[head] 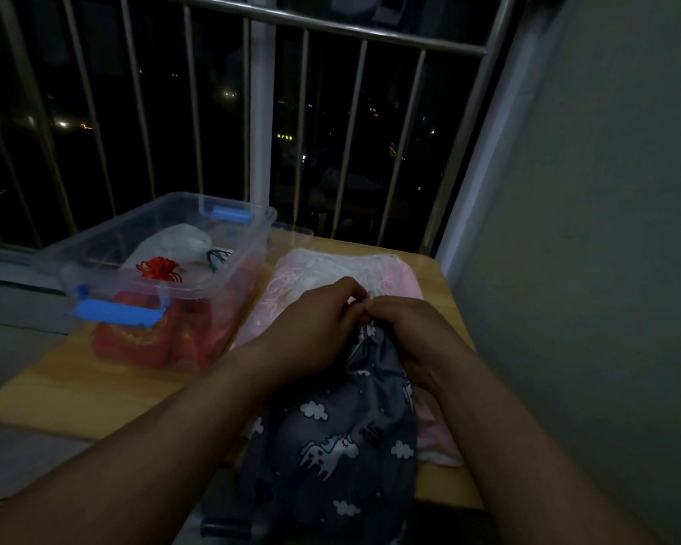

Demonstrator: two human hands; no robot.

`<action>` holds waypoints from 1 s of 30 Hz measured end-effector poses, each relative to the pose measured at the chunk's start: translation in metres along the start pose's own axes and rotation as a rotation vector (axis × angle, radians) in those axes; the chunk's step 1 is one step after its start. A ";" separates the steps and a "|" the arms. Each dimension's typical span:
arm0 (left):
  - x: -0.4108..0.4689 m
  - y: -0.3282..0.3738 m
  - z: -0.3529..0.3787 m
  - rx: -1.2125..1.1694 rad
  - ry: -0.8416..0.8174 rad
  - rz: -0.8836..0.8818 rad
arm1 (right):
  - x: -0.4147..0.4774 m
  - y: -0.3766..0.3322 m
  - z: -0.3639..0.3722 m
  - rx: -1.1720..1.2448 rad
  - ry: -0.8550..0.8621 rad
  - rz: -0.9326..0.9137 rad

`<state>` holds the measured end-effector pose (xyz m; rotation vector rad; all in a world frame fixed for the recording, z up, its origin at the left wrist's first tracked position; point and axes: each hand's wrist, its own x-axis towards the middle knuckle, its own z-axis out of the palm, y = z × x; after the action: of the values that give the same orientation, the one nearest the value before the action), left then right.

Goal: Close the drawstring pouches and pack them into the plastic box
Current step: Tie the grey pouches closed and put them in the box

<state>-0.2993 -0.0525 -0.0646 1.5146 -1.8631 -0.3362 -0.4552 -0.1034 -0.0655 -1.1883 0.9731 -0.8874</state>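
Grey unicorn pouch [343, 446], neck pinched between curled fingers [350, 293] of left hand [311, 332] and right hand [413, 332], cord hidden.

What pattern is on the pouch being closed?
Dark grey pouch with white unicorns and clouds, seen in the head view.

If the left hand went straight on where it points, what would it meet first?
Likely the right hand, nearly touching the left hand over the grey unicorn pouch; depth is unclear.
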 end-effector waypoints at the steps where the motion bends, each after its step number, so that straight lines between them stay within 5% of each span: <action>1: 0.000 0.000 0.000 0.016 0.002 0.007 | 0.000 0.000 0.001 -0.002 -0.011 -0.016; 10: 0.000 0.000 -0.006 0.198 0.002 -0.051 | -0.003 -0.002 -0.004 -0.086 -0.028 -0.095; 17: 0.002 0.007 -0.018 -0.295 -0.059 -0.261 | -0.002 -0.006 -0.005 -0.290 0.054 -0.232; 30: -0.003 -0.004 -0.011 -0.468 -0.087 -0.224 | -0.010 -0.014 -0.013 -0.348 -0.066 -0.246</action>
<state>-0.2895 -0.0484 -0.0602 1.3919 -1.5358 -0.8887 -0.4717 -0.1011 -0.0516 -1.6509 0.9655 -0.8861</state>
